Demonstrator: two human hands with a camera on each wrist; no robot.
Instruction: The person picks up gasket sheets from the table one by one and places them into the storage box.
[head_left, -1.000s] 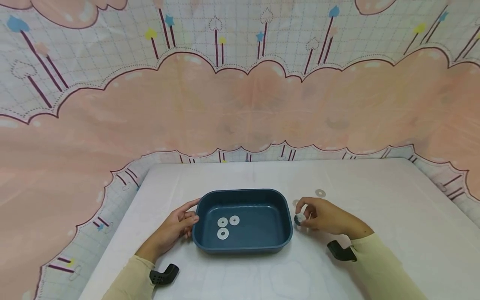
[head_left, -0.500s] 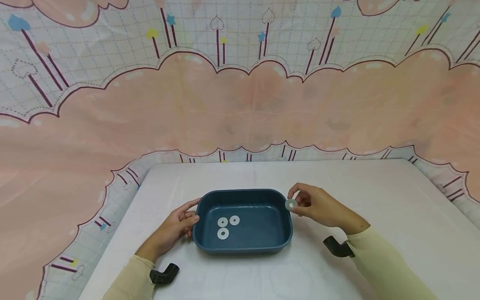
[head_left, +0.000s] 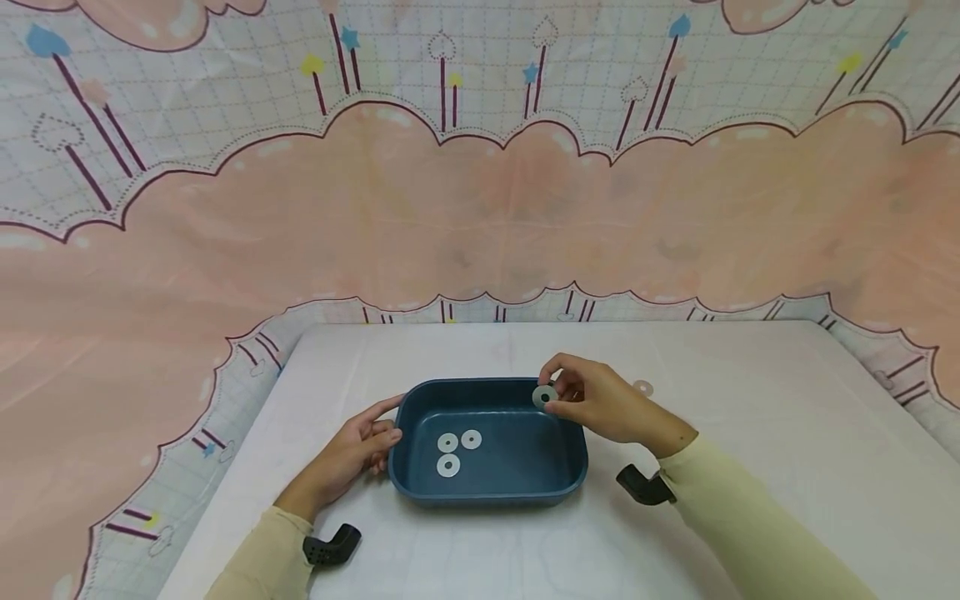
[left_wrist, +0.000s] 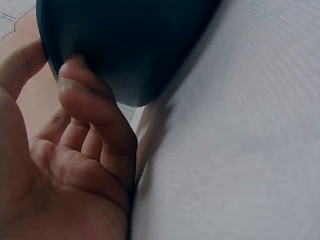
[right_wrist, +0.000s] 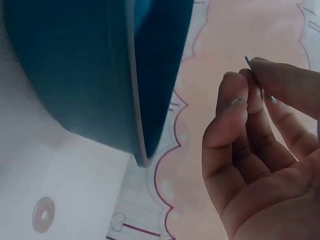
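A dark blue tray (head_left: 487, 497) sits on the white table, and three flat metal washers (head_left: 447, 465) lie on its floor. My right hand (head_left: 581, 398) pinches another washer (head_left: 543, 397) between thumb and fingertips, held above the tray's far right corner. In the right wrist view this washer (right_wrist: 247, 60) shows only as a thin edge at my fingertips (right_wrist: 235, 95), beside the tray wall (right_wrist: 70, 75). My left hand (head_left: 358, 448) rests against the tray's left end, its curled fingers (left_wrist: 95, 107) touching the tray's outer wall (left_wrist: 130, 45).
One more washer (head_left: 642, 387) lies on the table behind my right hand, also seen as a washer (right_wrist: 43, 215) in the right wrist view. A patterned pink cloth (head_left: 480, 192) hangs behind the table. Black wrist mounts (head_left: 330, 546) sit near both sleeves.
My right hand lifted a washer from the table to the right of the tray and carried it left, over the tray's far right corner. The left hand stayed on the tray.
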